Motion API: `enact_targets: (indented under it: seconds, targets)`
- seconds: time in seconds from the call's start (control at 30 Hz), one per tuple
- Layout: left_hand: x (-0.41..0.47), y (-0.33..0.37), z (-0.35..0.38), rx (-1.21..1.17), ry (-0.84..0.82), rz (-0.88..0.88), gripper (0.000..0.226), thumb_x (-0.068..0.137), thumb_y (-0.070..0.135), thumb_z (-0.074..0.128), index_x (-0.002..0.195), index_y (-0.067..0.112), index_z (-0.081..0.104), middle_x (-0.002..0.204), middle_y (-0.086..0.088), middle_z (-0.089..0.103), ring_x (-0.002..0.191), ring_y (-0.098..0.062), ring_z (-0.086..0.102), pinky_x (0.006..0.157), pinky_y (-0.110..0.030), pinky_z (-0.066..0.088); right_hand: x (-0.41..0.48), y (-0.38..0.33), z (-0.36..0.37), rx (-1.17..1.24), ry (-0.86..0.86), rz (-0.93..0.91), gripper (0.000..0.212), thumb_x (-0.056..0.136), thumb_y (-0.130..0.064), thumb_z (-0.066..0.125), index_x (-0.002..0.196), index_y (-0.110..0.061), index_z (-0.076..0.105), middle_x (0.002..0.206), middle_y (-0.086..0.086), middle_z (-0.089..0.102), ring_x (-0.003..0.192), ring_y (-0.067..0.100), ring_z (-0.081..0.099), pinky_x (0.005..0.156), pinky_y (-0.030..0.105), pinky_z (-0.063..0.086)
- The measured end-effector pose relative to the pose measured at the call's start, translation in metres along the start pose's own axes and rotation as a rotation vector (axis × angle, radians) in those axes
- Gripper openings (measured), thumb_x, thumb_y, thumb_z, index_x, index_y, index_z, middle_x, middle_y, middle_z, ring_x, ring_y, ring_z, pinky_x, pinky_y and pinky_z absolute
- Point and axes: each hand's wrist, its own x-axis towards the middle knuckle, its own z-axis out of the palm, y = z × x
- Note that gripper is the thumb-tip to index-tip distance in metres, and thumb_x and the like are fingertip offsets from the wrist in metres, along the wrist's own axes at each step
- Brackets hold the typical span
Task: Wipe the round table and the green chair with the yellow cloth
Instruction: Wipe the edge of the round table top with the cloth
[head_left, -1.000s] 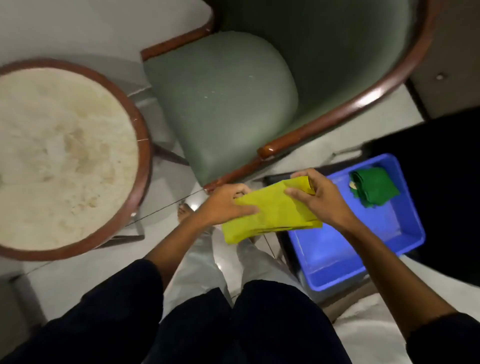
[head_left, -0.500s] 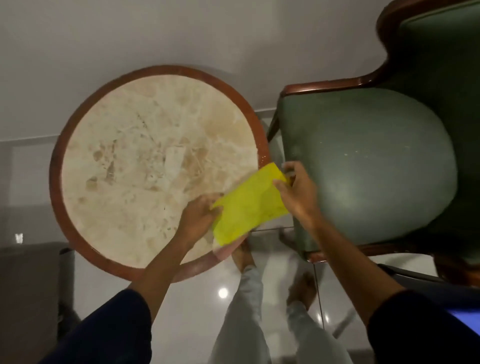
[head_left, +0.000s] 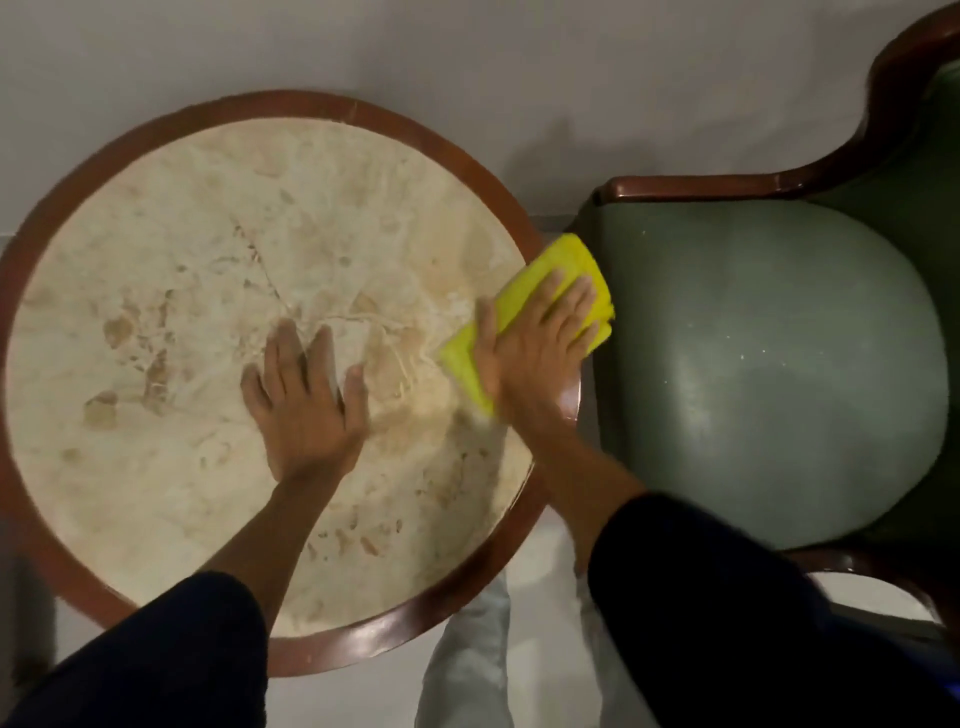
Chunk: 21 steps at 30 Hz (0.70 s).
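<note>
Cloth (head_left: 558, 275), yellow and folded, is being pressed flat at the right edge of the table (head_left: 156, 467), partly overhanging the brown rim toward the chair (head_left: 769, 374). It is being held down by the right hand (head_left: 535, 343), fingers spread and extended over it; nothing is being gripped, only pinned under the palm. The left hand (head_left: 304, 400) is being laid open and flat on the bare marble near the table's middle, holding nothing, probably bracing. Slight blur is being seen at the cloth's near corner, so a stroke is possibly under way, though this cannot be confirmed. Step in hand is being judged as the start of the table wipe; the chair seat, with pale specks on it, is being left untouched so far. Next, sweeps across the whole top and rim are being called for, with the left hand being lifted clear of the path, then the cloth being carried to the seat beside.
</note>
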Motion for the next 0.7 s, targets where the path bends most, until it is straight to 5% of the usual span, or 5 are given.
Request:
enact_targets:
  seconds: [0.23, 0.37, 0.53, 0.7]
  targets:
    - [0.000, 0.002, 0.001, -0.027, 0.047, -0.056, 0.052, 0.104, 0.045, 0.023, 0.144, 0.019, 0.043, 0.157, -0.014, 0.035, 0.145, -0.029, 0.032, 0.115, -0.051, 0.022, 0.045, -0.087, 0.020, -0.213, -0.132, -0.638, 0.067, 0.099, -0.048, 0.022, 0.154, -0.011, 0.008, 0.164, 0.014, 0.001, 0.151, 0.029, -0.005, 0.122, 0.054, -0.002]
    - [-0.001, 0.001, -0.001, -0.127, 0.067, -0.072, 0.054, 0.105, 0.040, 0.013, 0.147, 0.019, 0.038, 0.159, -0.010, 0.033, 0.147, -0.026, 0.030, 0.117, -0.050, 0.021, -0.018, -0.037, 0.026, -0.161, -0.189, -0.968, 0.065, 0.097, -0.043, 0.033, 0.152, -0.011, 0.020, 0.163, 0.014, 0.014, 0.151, 0.028, 0.005, 0.121, 0.052, 0.009]
    - [0.000, 0.002, 0.002, 0.002, 0.080, -0.029, 0.048, 0.106, 0.038, 0.029, 0.149, 0.018, 0.037, 0.158, -0.015, 0.033, 0.146, -0.030, 0.031, 0.116, -0.051, 0.023, -0.064, 0.074, 0.005, -0.131, -0.150, -0.828, 0.064, 0.097, -0.039, 0.036, 0.153, -0.013, 0.020, 0.163, 0.008, 0.015, 0.152, 0.025, 0.005, 0.121, 0.052, 0.014]
    - [0.003, 0.015, 0.001, -0.026, 0.008, -0.120, 0.050, 0.104, 0.045, 0.023, 0.147, 0.021, 0.034, 0.158, -0.016, 0.029, 0.146, -0.032, 0.025, 0.116, -0.050, 0.016, 0.006, 0.068, -0.020, -0.129, -0.101, -0.583, 0.062, 0.098, -0.037, 0.034, 0.153, -0.013, 0.019, 0.163, 0.009, 0.013, 0.151, 0.028, 0.005, 0.122, 0.051, 0.005]
